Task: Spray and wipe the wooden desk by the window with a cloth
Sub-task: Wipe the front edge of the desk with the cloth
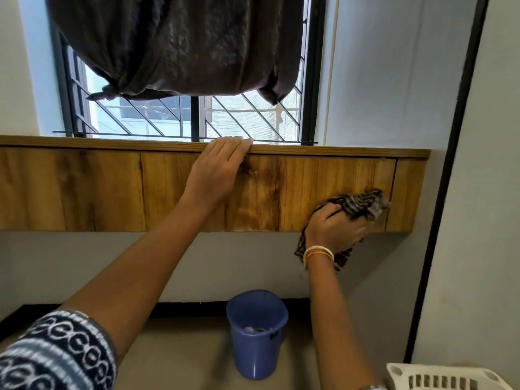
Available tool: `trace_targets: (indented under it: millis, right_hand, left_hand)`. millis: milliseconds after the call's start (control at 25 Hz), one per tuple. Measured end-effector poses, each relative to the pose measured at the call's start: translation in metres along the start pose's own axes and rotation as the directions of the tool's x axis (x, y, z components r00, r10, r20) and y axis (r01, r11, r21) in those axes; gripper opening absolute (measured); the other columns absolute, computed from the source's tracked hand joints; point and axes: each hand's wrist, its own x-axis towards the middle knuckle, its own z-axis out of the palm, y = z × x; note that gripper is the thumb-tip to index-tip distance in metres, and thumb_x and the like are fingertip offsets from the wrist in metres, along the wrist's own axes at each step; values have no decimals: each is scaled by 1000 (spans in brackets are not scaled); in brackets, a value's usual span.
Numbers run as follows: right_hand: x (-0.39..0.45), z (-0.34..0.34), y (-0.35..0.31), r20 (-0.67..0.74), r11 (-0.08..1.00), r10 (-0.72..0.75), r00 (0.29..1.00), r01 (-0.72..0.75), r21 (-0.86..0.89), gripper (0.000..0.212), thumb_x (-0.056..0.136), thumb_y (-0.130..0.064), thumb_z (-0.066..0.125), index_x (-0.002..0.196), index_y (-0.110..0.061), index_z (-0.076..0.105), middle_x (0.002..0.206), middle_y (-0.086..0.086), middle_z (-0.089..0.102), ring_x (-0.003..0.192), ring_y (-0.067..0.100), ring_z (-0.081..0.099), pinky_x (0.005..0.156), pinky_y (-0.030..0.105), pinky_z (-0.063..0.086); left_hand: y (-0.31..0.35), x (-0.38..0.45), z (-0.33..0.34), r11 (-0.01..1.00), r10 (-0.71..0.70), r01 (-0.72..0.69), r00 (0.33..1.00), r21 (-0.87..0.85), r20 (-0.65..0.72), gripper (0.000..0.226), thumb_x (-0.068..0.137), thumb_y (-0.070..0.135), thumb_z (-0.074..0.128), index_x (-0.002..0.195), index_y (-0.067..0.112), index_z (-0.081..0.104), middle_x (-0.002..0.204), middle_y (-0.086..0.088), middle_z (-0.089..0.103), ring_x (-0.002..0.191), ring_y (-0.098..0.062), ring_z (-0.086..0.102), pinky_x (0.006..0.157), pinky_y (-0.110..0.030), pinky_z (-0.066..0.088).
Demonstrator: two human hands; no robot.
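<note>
The wooden desk point(84, 187) runs under the window, and I see its front panel from below. My left hand point(216, 170) rests flat over the top front edge, fingers hooked on the rim, holding nothing. My right hand point(334, 229) is closed on a dark striped cloth point(363, 205) and presses it against the right end of the front panel, near a vertical seam. Part of the cloth hangs below my wrist. No spray bottle is in view.
A blue plastic bucket point(256, 333) stands on the floor below the desk, between my arms. A white slotted basket point(439, 378) sits at the bottom right. A dark curtain point(180, 43) is knotted up over the barred window. A wall corner with a black strip point(447, 192) lies just right of the desk.
</note>
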Motion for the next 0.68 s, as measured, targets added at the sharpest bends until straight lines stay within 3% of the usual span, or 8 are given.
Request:
trace_targets:
  millis: [80, 200, 360, 520, 680]
  right_hand:
    - [-24, 2, -9, 113, 993, -110, 987, 104, 61, 71, 86, -23, 44, 148, 9, 29, 153, 30, 30, 144, 41, 27, 121, 47, 19]
    - [-64, 2, -31, 256, 941, -331, 908, 298, 161, 75, 85, -27, 46, 149, 8, 28, 155, 29, 27, 147, 39, 21, 123, 42, 14]
    - [-108, 10, -51, 281, 840, -543, 792, 507, 193, 75, 85, -30, 48, 150, 3, 31, 155, 28, 26, 148, 38, 19, 121, 45, 17]
    - [-148, 19, -75, 272, 751, -659, 701, 625, 211, 74, 86, -33, 47, 149, 0, 27, 154, 29, 26, 146, 41, 22, 120, 46, 18]
    - [-182, 28, -96, 287, 637, -767, 574, 736, 228, 72, 87, -38, 45, 147, 2, 38, 152, 31, 30, 145, 42, 21, 121, 46, 15]
  left_hand:
    - [-22, -22, -9, 992, 36, -46, 996, 120, 82, 45, 104, 16, 39, 149, 13, 37, 151, -13, 41, 140, -29, 38, 114, -43, 28]
    - [-50, -71, -27, 969, -24, -12, 989, 247, 145, 51, 105, 31, 35, 154, 17, 26, 161, -10, 20, 148, -27, 22, 117, -49, 21]
    - [-90, -128, -55, 931, -304, 260, 941, 254, 149, 63, 101, 45, 36, 154, 13, 22, 162, -9, 16, 149, -26, 17, 118, -50, 17]
    - [-130, -181, -79, 814, -569, 532, 813, 234, 128, 67, 98, 45, 38, 155, 14, 17, 163, -8, 11, 150, -26, 13, 118, -54, 13]
    - [-157, -222, -95, 621, -776, 736, 626, 269, 80, 69, 98, 33, 48, 155, 15, 14, 163, -9, 9, 149, -30, 14, 114, -61, 18]
